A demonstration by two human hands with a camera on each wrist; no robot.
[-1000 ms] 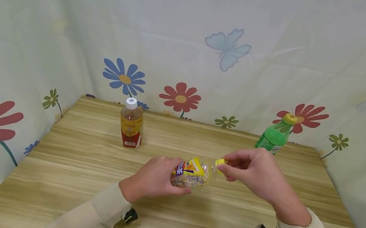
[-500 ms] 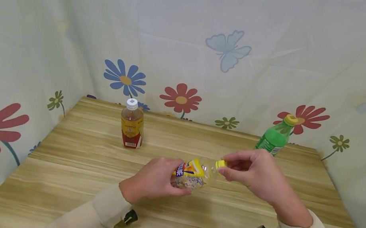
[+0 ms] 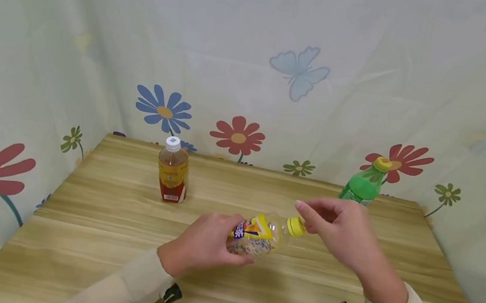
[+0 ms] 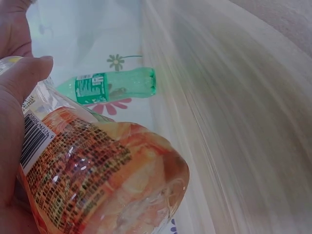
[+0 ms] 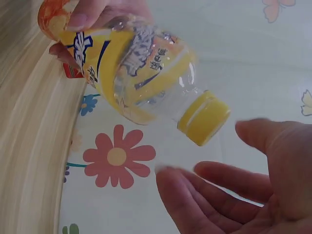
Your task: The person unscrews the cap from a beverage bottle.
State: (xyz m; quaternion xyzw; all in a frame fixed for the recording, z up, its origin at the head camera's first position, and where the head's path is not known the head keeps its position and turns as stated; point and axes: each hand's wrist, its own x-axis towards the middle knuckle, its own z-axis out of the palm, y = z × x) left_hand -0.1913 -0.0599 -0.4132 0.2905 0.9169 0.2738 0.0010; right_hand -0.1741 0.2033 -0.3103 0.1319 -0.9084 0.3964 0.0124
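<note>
Left hand (image 3: 208,242) grasps one clear, thin-walled plastic bottle, yellow-labelled (image 3: 260,234), tilted above the wood-grain table (image 3: 246,302). Right hand (image 3: 347,234): released, fingers loosely bent, just beside the clear bottle's round yellow cap (image 3: 296,227). Behind and left of the clear bottle: one upright, white-capped bottle with yellow-and-red label (image 3: 173,173), brownish inside. Behind and right: one translucent green, yellow-capped bottle (image 3: 365,184), contents unclear. Bottle count: three.

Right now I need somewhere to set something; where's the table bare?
Bare: the table between white-capped bottle and green bottle, and left of the left sleeve. Crowded: the middle, where left hand holds clear bottle beside right hand.
</note>
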